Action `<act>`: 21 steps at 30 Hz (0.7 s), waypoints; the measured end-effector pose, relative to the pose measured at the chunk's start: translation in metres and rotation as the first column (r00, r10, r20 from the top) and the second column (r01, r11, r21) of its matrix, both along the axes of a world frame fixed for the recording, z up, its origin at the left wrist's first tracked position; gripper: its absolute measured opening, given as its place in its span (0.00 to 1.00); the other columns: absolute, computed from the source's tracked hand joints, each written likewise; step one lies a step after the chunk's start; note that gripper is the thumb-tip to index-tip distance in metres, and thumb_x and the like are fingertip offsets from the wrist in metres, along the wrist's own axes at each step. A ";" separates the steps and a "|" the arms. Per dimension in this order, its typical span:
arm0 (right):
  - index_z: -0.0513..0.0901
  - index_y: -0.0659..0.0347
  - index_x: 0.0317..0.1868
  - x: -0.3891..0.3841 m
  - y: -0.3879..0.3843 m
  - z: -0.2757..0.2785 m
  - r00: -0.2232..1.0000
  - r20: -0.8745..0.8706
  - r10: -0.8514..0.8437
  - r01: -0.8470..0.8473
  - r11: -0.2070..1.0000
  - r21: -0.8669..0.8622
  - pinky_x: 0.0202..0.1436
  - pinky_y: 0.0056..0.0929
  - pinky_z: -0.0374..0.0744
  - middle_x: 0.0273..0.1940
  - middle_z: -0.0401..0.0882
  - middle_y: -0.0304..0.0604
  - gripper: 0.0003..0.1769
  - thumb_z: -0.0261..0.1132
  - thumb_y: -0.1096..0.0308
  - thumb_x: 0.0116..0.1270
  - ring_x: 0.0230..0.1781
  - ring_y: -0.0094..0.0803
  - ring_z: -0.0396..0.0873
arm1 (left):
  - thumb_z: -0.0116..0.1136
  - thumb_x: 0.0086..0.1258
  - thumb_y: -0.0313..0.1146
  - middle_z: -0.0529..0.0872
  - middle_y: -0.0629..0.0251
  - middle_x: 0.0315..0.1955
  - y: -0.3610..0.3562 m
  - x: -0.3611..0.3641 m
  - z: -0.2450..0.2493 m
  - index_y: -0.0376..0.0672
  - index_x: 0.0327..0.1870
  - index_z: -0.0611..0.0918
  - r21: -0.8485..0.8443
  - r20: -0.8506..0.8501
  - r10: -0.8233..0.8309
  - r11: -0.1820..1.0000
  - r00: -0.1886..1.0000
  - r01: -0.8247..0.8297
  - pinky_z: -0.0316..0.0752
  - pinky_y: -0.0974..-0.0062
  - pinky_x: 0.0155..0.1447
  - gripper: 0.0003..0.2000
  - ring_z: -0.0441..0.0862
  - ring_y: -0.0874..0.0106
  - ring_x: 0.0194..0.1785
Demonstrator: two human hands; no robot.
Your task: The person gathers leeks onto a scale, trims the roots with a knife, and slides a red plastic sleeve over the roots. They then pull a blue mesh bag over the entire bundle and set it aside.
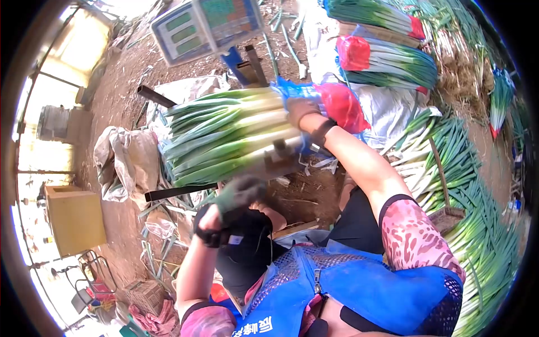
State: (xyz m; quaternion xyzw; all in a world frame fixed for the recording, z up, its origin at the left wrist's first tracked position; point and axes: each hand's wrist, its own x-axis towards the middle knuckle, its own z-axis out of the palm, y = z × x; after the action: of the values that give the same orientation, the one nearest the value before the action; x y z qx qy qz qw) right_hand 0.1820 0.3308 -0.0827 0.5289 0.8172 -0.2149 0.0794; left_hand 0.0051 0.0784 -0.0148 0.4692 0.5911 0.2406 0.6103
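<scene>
A large bundle of leeks (236,126) lies across a metal rack, green leaves to the left and white stems to the right. Blue plastic film (292,90) with a red patch (343,106) covers its right end. My right hand (305,110), in a dark glove, is closed on the plastic film over the white stems. In a grey-green glove, my left hand (240,197) is just in front of the bundle's near edge. Motion smears its fingers, so what they hold, if anything, cannot be made out.
Wrapped leek bundles (387,56) lie at the back right. Loose leeks (477,241) are heaped along my right side. Dark rack bars (179,192) stick out beside the bundle. A plastic crate (205,28), a sack (126,163) and a yellow box (73,219) stand around.
</scene>
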 end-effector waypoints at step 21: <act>0.78 0.51 0.58 -0.052 0.039 0.036 0.834 0.045 0.550 -0.548 0.814 0.194 0.48 0.42 0.82 0.51 0.79 0.47 0.20 0.57 0.67 0.65 0.45 0.49 0.82 | 0.54 0.71 0.40 0.84 0.57 0.43 0.063 -0.073 -0.293 0.38 0.50 0.82 -0.181 -0.190 0.526 0.811 0.829 -0.556 0.76 0.69 0.49 0.16 0.81 0.66 0.44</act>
State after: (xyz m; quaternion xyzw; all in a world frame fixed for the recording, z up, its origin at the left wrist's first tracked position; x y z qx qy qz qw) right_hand 0.1300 0.3701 -0.0465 0.2747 0.9526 -0.1036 0.0794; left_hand -0.0680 0.1413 -0.3083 0.2225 0.7627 0.3034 0.5261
